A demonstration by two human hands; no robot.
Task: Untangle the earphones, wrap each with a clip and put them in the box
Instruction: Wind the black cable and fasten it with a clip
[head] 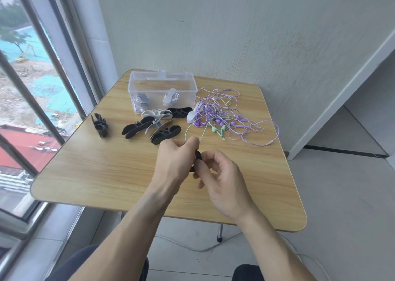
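Observation:
My left hand [175, 159] and my right hand [222, 178] meet above the table's middle and both grip a black clip [197, 155] between them. A green earphone cable [193, 129] runs from my left fingers back to the green earbuds [219, 131]. Behind it lies a tangle of purple earphones [226, 112]. A clear plastic box [161, 90] at the back holds two wrapped white earphones. Several loose black and white clips [154, 126] lie in front of the box.
One black clip [100, 126] stands apart near the table's left edge. The wooden table [96, 174] stands against a wall, with a window on the left. A white cable lies on the floor under the table.

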